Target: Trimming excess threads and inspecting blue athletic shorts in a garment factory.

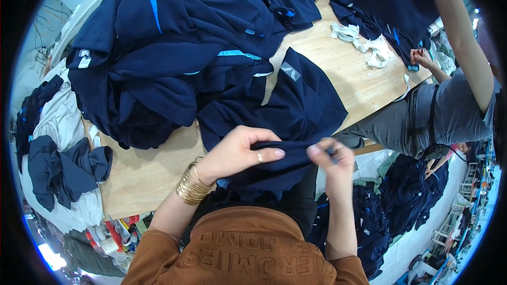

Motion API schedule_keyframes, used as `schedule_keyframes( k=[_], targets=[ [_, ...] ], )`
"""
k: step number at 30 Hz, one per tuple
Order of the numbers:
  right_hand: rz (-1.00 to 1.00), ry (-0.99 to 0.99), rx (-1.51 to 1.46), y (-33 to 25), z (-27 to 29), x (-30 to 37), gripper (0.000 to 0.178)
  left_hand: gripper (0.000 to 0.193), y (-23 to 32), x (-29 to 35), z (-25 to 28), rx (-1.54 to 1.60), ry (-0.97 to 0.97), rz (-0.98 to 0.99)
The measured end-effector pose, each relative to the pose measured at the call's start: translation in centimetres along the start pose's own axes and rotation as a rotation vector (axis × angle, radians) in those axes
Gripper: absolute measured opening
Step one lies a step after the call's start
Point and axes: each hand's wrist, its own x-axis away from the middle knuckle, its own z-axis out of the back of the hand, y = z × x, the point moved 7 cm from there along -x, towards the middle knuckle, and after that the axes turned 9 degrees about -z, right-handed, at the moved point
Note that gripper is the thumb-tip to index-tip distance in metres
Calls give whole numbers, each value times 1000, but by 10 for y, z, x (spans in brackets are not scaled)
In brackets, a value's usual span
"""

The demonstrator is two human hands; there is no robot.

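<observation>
A navy blue garment (pixel 311 95) lies over the table edge and hangs toward my lap, with a small grey patch on its far part. My left hand (pixel 245 150), with a ring and gold bangles, pinches the garment's edge between thumb and fingers. Across from it, my right hand (pixel 337 161) has its fingers curled at the other end of the same stretch of cloth, which is drawn out between the two hands. Motion blurs the right fingertips, and a small dark spot among them cannot be made out.
A large heap of navy garments (pixel 163 68) with light blue strips covers the wooden table (pixel 137 174) at left. White scraps (pixel 364 45) lie farther right. A co-worker in grey (pixel 459 108) lifts dark cloth. More navy garments (pixel 369 216) are piled low at right.
</observation>
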Motion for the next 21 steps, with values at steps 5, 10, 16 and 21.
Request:
schedule_keyframes(
  k=[5, 10, 16, 21],
  targets=[
    [-141, 136, -184, 7, 26, -1, 14, 18, -7, 18, 31, -31, 93, 104],
    [-194, 154, -262, 12, 21, 0, 14, 19, -5, 21, 32, 38, 130, 90],
    [-218, 164, -257, 13, 22, 3, 14, 19, -2, 23, 31, 61, 134, 78],
    [-200, 168, -241, 12, 25, 6, 15, 19, -1, 21, 28, 51, 56, 47]
  ],
)
